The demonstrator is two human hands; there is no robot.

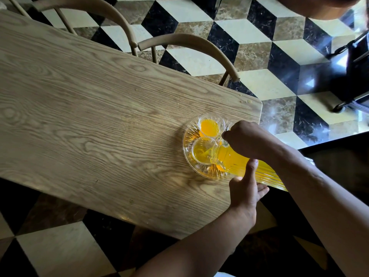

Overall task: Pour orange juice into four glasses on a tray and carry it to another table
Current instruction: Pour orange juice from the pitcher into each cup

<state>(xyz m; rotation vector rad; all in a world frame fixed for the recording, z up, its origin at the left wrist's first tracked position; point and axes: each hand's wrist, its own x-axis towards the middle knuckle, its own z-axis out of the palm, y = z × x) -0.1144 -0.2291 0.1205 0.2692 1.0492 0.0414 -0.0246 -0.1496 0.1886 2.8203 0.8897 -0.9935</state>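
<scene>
A clear cut-glass tray lies near the right end of the wooden table. On it, a far glass holds orange juice, and a nearer glass is partly filled. A ribbed glass jug of orange juice is tilted with its spout over the nearer glass. My right hand grips the jug from above, near its neck. Under and beside the jug's body, my left hand supports it, thumb pressed on the glass. Other glasses on the tray are hidden behind my right hand and the jug.
Two curved-back wooden chairs stand at the table's far side. The floor is cube-pattern tile in black, cream and brown. A dark wheeled object stands at the right. A few droplets lie near the table's far right corner.
</scene>
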